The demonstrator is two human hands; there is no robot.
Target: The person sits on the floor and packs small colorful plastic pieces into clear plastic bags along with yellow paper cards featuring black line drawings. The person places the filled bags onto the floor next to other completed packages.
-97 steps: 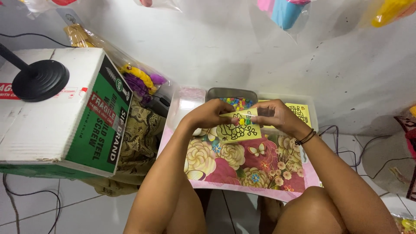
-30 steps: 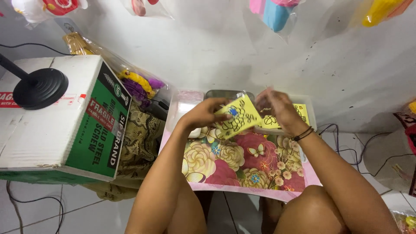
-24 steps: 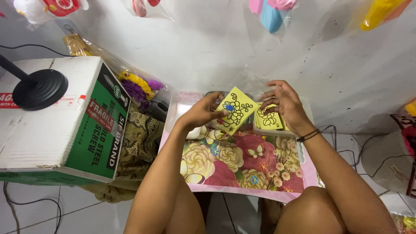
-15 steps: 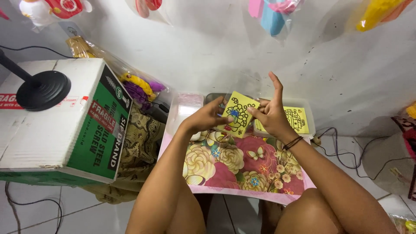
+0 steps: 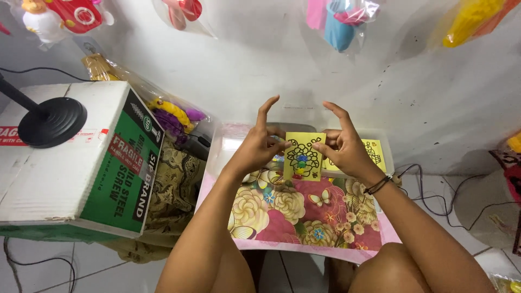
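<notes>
Two big things frame what I see: the pale wall (image 5: 260, 70) ahead of me and, on my left, a large cardboard box (image 5: 70, 163) with a green printed side, a black round lamp base (image 5: 51, 122) sitting on its top. Between the box and my lap lies a crumpled patterned cloth (image 5: 173, 184), and behind it a clear bag of yellow and purple toys (image 5: 171, 114) leans against the wall. Across my knees rests a floral board (image 5: 304, 217) in pink, cream and red, with a clear plastic tray (image 5: 228, 144) just beyond it, against the wall. More bagged toys (image 5: 336, 19) hang along the top of the wall. Cables (image 5: 439, 179) trail over the floor to my right.

Above the far edge of the floral board I hold up a small yellow card (image 5: 303, 156) with a black curly outline and a few coloured dots stuck on it. My left hand (image 5: 259, 149) pinches its left edge, index finger raised; my right hand (image 5: 347, 149), with a dark band at the wrist, grips the right edge, index finger also lifted. Both hands are clamped on the card, close together but not touching. A second yellow sheet (image 5: 374, 154) lies in the tray just behind my right hand.
</notes>
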